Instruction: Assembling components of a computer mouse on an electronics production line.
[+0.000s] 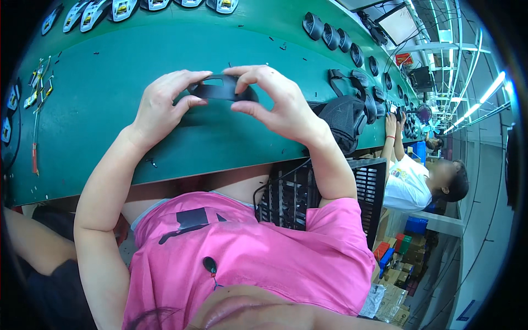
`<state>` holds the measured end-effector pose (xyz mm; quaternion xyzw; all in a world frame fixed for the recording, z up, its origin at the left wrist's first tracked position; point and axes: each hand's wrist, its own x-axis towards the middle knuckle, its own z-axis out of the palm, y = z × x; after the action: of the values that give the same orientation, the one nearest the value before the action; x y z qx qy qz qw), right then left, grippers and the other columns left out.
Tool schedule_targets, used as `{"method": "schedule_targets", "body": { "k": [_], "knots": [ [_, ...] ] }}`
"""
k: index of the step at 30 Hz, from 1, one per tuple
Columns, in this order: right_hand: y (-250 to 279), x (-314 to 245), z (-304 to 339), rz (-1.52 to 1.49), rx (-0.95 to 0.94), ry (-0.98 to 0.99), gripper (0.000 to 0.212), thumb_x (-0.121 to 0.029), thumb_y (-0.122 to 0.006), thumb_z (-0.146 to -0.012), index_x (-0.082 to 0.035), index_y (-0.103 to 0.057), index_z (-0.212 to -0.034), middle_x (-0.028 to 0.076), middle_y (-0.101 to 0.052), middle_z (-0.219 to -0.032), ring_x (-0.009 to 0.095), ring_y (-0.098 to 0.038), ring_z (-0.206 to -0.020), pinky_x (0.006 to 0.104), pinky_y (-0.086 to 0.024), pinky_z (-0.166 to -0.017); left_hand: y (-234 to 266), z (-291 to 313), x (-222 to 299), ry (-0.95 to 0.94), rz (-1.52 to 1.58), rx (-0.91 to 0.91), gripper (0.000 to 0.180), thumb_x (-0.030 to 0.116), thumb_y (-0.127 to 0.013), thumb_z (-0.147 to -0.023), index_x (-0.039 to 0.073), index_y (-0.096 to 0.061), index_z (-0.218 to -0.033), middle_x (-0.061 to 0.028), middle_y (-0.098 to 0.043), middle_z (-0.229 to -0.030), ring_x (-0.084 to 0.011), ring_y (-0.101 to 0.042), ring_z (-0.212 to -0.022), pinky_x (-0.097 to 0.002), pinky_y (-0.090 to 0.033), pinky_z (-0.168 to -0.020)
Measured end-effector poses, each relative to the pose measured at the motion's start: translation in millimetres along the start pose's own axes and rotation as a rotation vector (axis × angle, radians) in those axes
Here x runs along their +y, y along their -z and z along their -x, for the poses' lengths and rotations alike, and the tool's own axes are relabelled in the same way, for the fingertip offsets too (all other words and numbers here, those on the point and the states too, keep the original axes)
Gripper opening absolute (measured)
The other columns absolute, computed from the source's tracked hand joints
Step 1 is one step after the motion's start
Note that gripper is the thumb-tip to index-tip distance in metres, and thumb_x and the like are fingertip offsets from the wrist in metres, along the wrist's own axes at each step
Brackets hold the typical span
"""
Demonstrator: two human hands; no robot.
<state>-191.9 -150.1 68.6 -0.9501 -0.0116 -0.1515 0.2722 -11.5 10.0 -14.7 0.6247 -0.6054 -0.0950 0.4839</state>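
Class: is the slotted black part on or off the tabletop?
Off: left hand and right hand hold the part above a tabletop shadow.

Open green tabletop (137, 49) stretches beyond the hands to a row of devices (124, 8) on the far side, with small dark bits (283, 47) dotting it. A black part (223, 91) fills the gap between left hand (168, 99) and right hand (275, 104). Leftward is room too — up to a red-handled tool (35, 157). Rightward, a black bag (341, 118) blocks passage beside the forearm.
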Motion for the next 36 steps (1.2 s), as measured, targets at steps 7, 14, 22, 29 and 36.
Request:
{"method": "schedule_targets", "body": {
  "k": [7, 14, 22, 29, 36],
  "knots": [
    [-4, 2, -1, -0.036, -0.062, -0.137, 0.053, -0.015, -0.079, -0.080, -0.007, -0.057, -0.128, 0.012, -0.062, -0.122, 0.026, -0.064, -0.104, 0.0357, -0.054, -0.089, -5, 1, -4, -0.072, 0.113, 0.151, 0.036, 0.000, -0.069, -0.083, 0.005, -0.064, -0.118, -0.0136, -0.065, -0.121, -0.0261, -0.064, -0.105, -0.0360, -0.053, -0.089],
    [-5, 70, -59, 0.124, 0.274, -0.247, 0.049, -0.038, -0.080, -0.078, -0.005, -0.067, -0.111, 0.016, -0.066, -0.099, 0.030, -0.067, -0.087, 0.0392, -0.053, -0.079, -13, -4, -6, 0.068, 0.071, 0.342, 0.047, 0.004, -0.072, -0.085, 0.005, -0.053, -0.127, -0.0131, -0.052, -0.133, -0.0218, -0.063, -0.105, -0.0321, -0.053, -0.084],
    [-8, 192, -162, 0.665, 0.447, -0.448, 0.062, -0.053, -0.073, -0.080, -0.005, -0.065, -0.118, 0.018, -0.067, -0.109, 0.031, -0.066, -0.100, 0.0410, -0.053, -0.086, -16, -4, 0, 0.015, 0.056, 0.322, 0.049, 0.006, -0.073, -0.083, 0.005, -0.052, -0.127, -0.0140, -0.052, -0.131, -0.0251, -0.063, -0.103, -0.0349, -0.053, -0.084],
    [-64, 165, -189, 0.776, 0.246, -0.615, 0.062, -0.047, -0.072, -0.082, -0.002, -0.057, -0.122, 0.026, -0.057, -0.119, 0.039, -0.058, -0.111, 0.0452, -0.052, -0.088, -3, 7, 1, -0.009, -0.018, 0.321, 0.048, 0.005, -0.072, -0.082, 0.005, -0.051, -0.126, -0.0153, -0.052, -0.131, -0.0281, -0.063, -0.101, -0.0373, -0.053, -0.083],
    [-68, 189, -181, 0.465, 0.426, -0.622, 0.066, -0.035, -0.067, -0.086, -0.001, -0.043, -0.138, 0.031, -0.051, -0.128, 0.043, -0.055, -0.115, 0.0475, -0.048, -0.097, -5, 2, -2, 0.032, 0.033, 0.306, 0.044, 0.007, -0.069, -0.087, 0.005, -0.050, -0.127, -0.0149, -0.052, -0.130, -0.0264, -0.063, -0.102, -0.0363, -0.053, -0.083]
  ]
}}
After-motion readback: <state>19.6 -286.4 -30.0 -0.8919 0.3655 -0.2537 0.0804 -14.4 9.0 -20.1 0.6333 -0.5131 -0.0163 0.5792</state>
